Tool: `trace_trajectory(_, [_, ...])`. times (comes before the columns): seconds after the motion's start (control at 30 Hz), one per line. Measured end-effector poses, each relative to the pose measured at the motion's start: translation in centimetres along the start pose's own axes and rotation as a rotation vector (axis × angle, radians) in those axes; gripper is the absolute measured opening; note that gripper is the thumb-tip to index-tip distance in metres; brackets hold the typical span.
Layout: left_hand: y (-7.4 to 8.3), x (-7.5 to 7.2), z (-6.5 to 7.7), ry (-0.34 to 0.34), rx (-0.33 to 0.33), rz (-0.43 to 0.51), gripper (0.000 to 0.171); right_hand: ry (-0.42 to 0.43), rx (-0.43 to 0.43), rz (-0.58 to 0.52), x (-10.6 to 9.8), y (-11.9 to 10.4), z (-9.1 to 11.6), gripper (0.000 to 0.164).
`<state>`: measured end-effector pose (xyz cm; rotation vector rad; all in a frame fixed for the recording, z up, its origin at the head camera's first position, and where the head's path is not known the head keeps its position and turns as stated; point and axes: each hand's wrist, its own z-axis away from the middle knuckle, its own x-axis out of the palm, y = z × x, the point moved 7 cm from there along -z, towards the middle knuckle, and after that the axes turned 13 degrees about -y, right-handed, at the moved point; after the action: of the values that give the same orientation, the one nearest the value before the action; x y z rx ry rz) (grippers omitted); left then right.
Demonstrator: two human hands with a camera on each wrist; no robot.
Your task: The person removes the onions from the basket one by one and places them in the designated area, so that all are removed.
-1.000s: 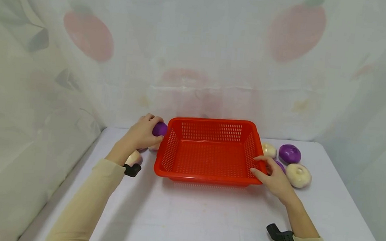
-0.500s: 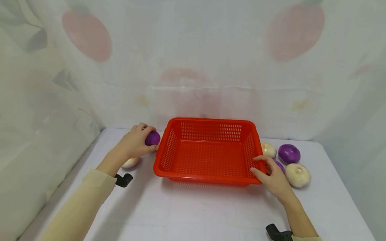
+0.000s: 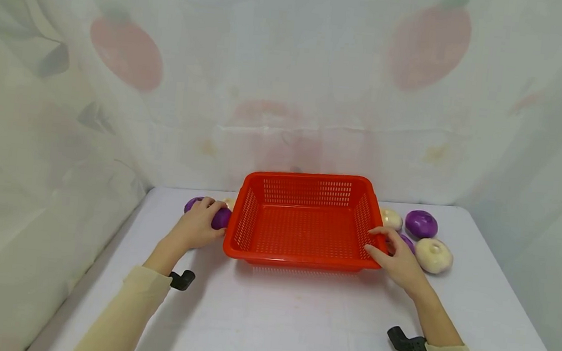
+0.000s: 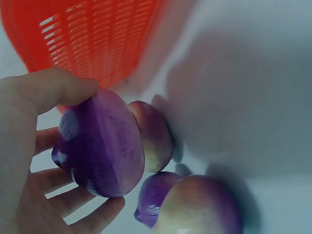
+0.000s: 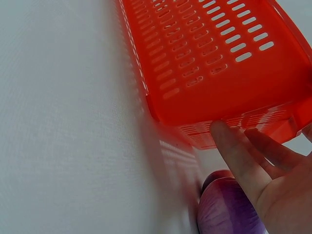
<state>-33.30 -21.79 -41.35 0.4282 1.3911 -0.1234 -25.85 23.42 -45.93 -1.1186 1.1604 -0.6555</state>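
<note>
My left hand [image 3: 198, 225] holds a purple onion [image 4: 100, 144] beside the basket's left end, the thumb on one side and the other fingers around the far side. More purple-and-pale onions [image 4: 197, 207] lie close below it. The red slotted basket [image 3: 298, 262] has nothing in it. At its right end is my right hand [image 3: 399, 259], thumb and forefinger overlapping the rim in the head view. In the right wrist view its fingers [image 5: 239, 161] are fairly straight, tips right at the basket's end wall. A purple onion [image 5: 229, 207] lies just beneath that hand.
Right of the basket stand a purple onion [image 3: 421, 224], a pale one [image 3: 433, 256] and others partly hidden by the hand. The white-covered table [image 3: 298, 322] meets a printed cloth backdrop [image 3: 298, 88] behind the basket.
My left hand has lowered the onion from the basket's left rim towards the table, slightly left and nearer me. Another purple onion now shows behind it. The right hand and basket stay put.
</note>
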Motion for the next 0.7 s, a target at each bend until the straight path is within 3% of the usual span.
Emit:
trace_trajectory(0.33, [0.0,2.2,0.4,-0.004,-0.01,-0.03,0.061,-0.005,0.001,-0.006,-0.3,-0.1,0.3,0.046])
trace_trajectory(0.7, [-0.2,3.4,0.8,0.0,-0.026,-0.055,0.065,-0.007,-0.017,0.001,0.0,-0.2,0.1,0.044])
